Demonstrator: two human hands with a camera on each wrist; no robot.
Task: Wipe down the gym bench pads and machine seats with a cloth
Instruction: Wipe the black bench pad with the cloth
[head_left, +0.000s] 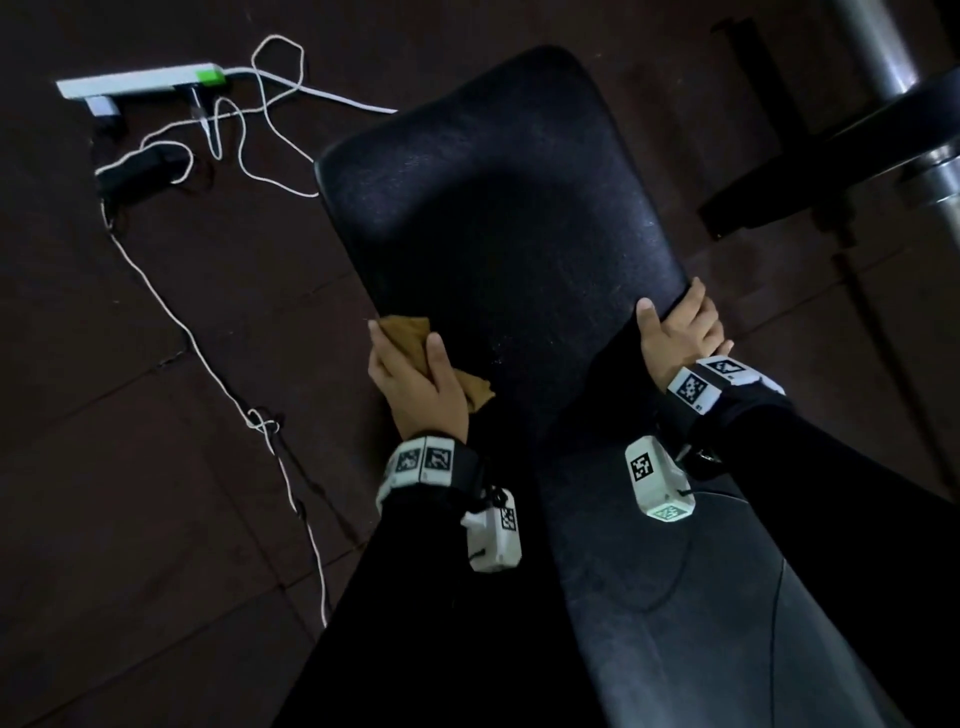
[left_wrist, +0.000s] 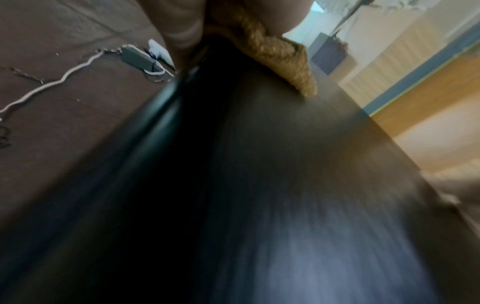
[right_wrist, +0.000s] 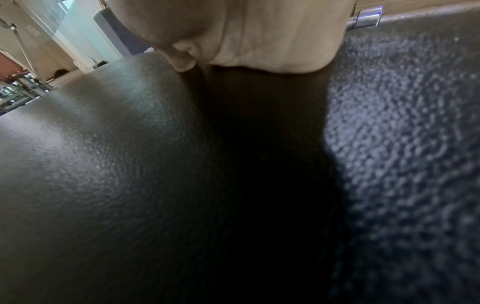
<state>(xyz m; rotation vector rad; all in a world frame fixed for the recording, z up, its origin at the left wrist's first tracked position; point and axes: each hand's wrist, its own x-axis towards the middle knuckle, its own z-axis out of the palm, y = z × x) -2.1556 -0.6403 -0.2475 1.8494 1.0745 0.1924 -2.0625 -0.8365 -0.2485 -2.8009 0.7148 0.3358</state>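
- The fingers (head_left: 382, 358) of the left hand (head_left: 415, 389) curl round a tan cloth (head_left: 408, 332) and hold it bunched up.
- The cloth sits on the left edge of the pad (head_left: 498, 208), about half way down it. One bit sticks out past the fingertips and one bit sticks out under the palm.
- From the left wrist, the cloth (left_wrist: 283, 55) touches the pad (left_wrist: 233, 164) right at the edge. That picture is blurry.
- The right hand (head_left: 680, 332) holds the right edge of the pad. Its thumb lies on top and its fingers wrap over the side. From the right wrist, the palm (right_wrist: 259, 35) rests on the bumpy black pad (right_wrist: 103, 164).
- The step looks like wiping the left side of the pad while the other hand keeps the pad steady.
- The far end of the pad is well apart from the cloth. I think it still needs a wipe, but I cannot tell which parts are clean.
- The next move needs the cloth pressed flat and slid along or across the pad. The right hand may need to move off so its spot gets wiped too.
- On the floor (head_left: 156, 519) to the left lie a white cord (head_left: 208, 358) and a power strip (head_left: 140, 85). A metal bar (head_left: 878, 47) stands at the top right.
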